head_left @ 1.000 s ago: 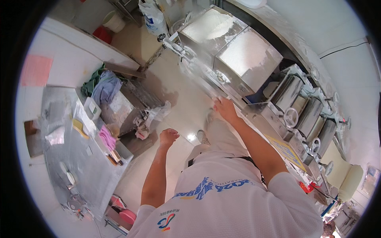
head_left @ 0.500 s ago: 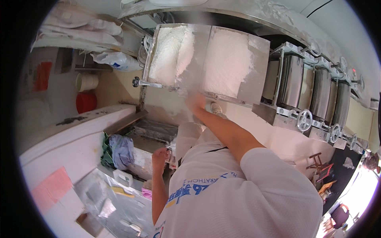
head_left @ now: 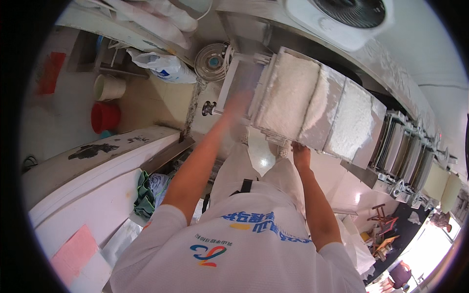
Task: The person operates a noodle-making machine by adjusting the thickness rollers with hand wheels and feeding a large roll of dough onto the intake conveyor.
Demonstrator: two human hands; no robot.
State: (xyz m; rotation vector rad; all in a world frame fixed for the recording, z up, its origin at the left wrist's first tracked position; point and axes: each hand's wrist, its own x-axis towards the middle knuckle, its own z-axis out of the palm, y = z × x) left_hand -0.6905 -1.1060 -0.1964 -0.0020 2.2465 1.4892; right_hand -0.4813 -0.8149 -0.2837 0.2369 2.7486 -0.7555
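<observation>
My left hand [head_left: 235, 105] is a pale blur reaching over the steel tray or frame [head_left: 225, 88] at the left end of the powder bins; its fingers are too smeared to read. My right hand [head_left: 301, 152] has its fingers curled on the front lower edge of a steel bin [head_left: 281, 93] heaped with white powder. More white powder lies in the steel bin [head_left: 347, 122] beside it. A knob [head_left: 209, 108] sticks out left of my left hand. Right of the bins stands a roller machine [head_left: 400, 151] with handwheels.
A fan [head_left: 349, 14] sits above the bins. At upper left are a round metal vessel [head_left: 213, 61], a white sack [head_left: 163, 66], a cream pail [head_left: 109, 88], a red bucket [head_left: 105, 117] and a low wall [head_left: 102, 151]. Folded cloths [head_left: 146, 193] lie below. A wooden stool [head_left: 381, 219] stands near the bright doorway.
The view has turned toward the bins and shifted left along them. My left hand has risen from beside my body to their left end; my right hand has moved right along their front edge.
</observation>
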